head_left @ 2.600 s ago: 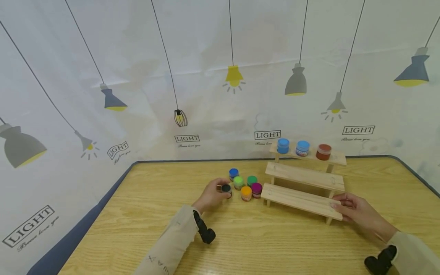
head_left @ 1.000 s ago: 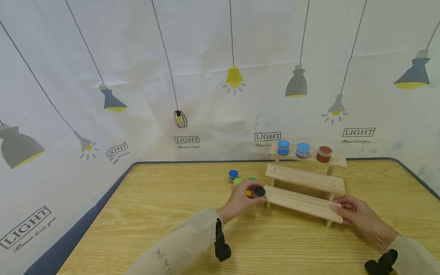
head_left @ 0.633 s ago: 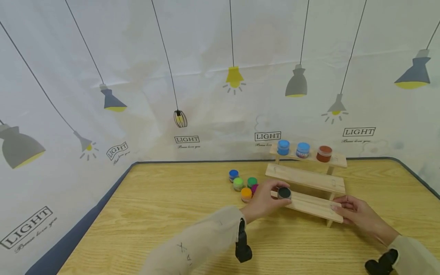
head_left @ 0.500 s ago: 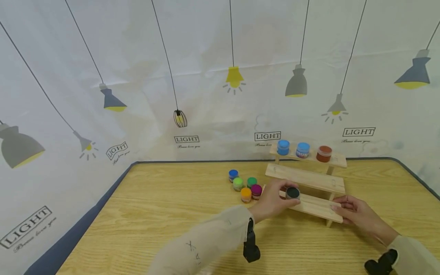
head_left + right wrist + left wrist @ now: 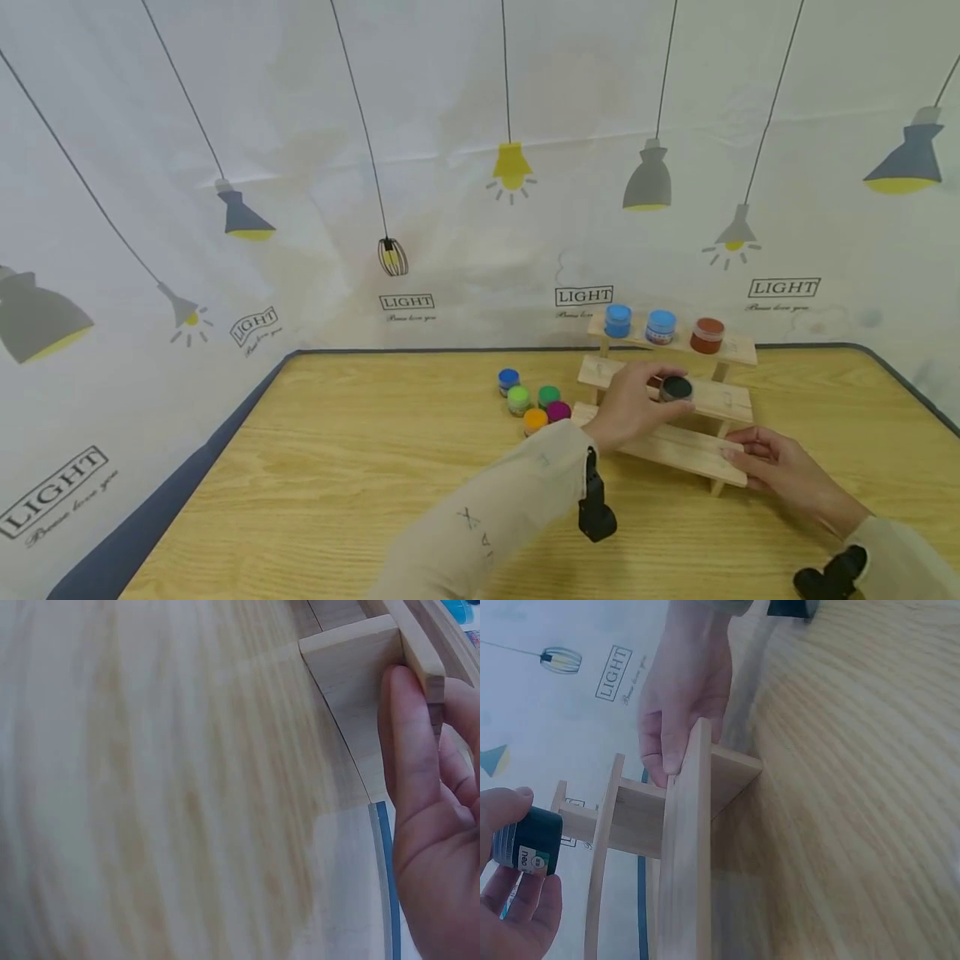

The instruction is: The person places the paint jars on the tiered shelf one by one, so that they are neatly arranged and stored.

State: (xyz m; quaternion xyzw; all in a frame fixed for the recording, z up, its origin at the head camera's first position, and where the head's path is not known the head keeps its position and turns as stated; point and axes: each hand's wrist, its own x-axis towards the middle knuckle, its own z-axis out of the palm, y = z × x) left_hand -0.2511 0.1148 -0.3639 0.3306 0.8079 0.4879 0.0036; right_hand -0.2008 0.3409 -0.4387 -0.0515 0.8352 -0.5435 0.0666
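Observation:
My left hand (image 5: 632, 406) pinches a small paint jar (image 5: 677, 389) with a black lid between thumb and fingers, over the middle step of a three-step wooden stand (image 5: 686, 450). In the left wrist view the jar (image 5: 529, 841) shows a label on its side and is apart from the step's board. My right hand (image 5: 783, 468) grips the right end of the lowest step, thumb on top. In the right wrist view its fingers (image 5: 412, 742) reach under that board. Two blue jars (image 5: 618, 321) (image 5: 661, 327) and a red-brown jar (image 5: 707, 335) stand on the top step.
Left of the stand, several jars sit on the wooden table (image 5: 337, 467): blue (image 5: 508, 382), light green (image 5: 518, 401), green (image 5: 549, 397), orange (image 5: 535, 421) and purple (image 5: 558, 412). A lamp-printed sheet (image 5: 450, 167) hangs behind the table.
My left hand has picked the black-lidded jar up from the table, carried it right past the other jars and across the lowest step, then up to the middle step. My right hand stays put.

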